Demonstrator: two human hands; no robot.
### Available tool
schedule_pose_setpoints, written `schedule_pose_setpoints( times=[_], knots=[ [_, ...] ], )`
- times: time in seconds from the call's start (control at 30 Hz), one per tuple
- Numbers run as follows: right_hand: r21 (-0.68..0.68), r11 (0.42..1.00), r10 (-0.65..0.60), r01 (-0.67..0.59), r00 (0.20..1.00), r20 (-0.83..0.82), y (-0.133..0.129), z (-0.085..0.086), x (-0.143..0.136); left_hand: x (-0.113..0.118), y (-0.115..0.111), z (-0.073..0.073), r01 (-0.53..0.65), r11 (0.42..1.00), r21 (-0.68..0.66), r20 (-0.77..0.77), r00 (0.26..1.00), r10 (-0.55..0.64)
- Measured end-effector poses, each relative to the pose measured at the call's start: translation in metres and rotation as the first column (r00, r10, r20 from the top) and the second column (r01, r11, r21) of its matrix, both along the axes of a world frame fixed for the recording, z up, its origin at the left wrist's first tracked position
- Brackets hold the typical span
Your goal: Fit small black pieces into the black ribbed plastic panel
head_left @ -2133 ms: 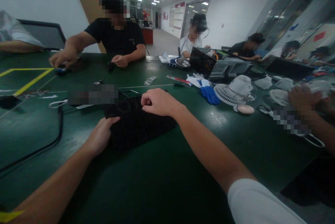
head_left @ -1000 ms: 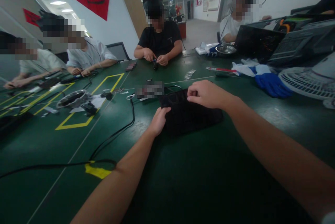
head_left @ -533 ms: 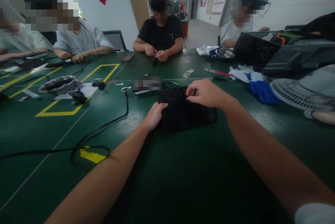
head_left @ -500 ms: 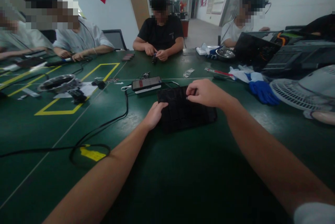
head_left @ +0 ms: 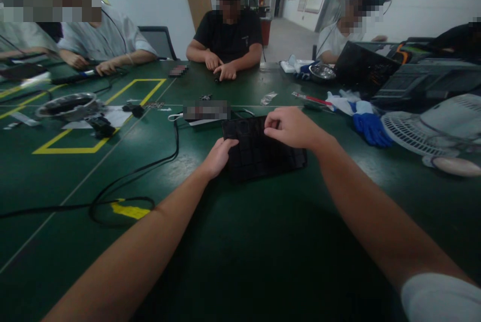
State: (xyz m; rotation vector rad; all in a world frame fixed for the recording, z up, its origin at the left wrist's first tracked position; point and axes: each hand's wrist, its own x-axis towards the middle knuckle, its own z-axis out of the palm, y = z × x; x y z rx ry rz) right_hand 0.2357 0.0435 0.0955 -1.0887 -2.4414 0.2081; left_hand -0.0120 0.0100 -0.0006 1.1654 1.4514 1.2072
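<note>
A flat black rectangular tray (head_left: pixel 257 155) with faint grid-like sections lies on the green table in front of me. My left hand (head_left: pixel 220 155) grips its left edge, thumb on top and the other fingers hidden at the side. Over the upper right part of the tray, my right hand (head_left: pixel 287 127) is held with thumb and forefinger pinched together. Whatever is between those fingertips is too small to make out. Just behind the tray sits a blurred phone-like device on a white base (head_left: pixel 206 114), with cables beside it.
Black cable (head_left: pixel 176 136) loops across the left side. A metal ring part (head_left: pixel 69 106) lies further left. At right are blue-and-white gloves (head_left: pixel 370 124), a white fan grille (head_left: pixel 406 129), a metal bowl (head_left: pixel 322 71) and a red strip (head_left: pixel 313 99). Several people sit around the table.
My view has tilted slightly down and turned a little right. The right hand's fingers have shifted slightly over the tray; the left hand keeps its grip.
</note>
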Motion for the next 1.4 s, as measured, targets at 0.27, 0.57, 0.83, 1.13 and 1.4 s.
schedule_pose_setpoints(
  times=[0.27, 0.57, 0.83, 1.13, 1.4],
  knots=[
    [-0.062, 0.998, 0.011, -0.012, 1.0, -0.007, 0.0, 0.005, 0.001, 0.003, -0.004, 0.009, 0.069, 0.997, -0.045, 0.115, 0.991, -0.064],
    [-0.036, 0.999, 0.002, -0.002, 1.0, -0.002, 0.0, 0.002, 0.0, 0.002, -0.001, 0.008, 0.112, 0.993, -0.032, 0.136, 0.985, -0.107],
    [-0.048, 0.999, -0.002, 0.002, 1.0, -0.001, 0.0, 0.004, 0.0, 0.002, -0.001, 0.007, 0.109, 0.994, -0.017, 0.143, 0.984, -0.106],
    [-0.113, 0.993, 0.025, -0.027, 0.999, -0.02, 0.0, 0.009, 0.002, -0.001, 0.0, 0.003, 0.117, 0.993, -0.026, 0.137, 0.984, -0.113],
    [-0.034, 0.999, 0.006, -0.006, 1.0, 0.004, 0.0, 0.003, -0.002, -0.001, 0.0, 0.005, 0.134, 0.991, -0.021, 0.136, 0.982, -0.129]
  ],
)
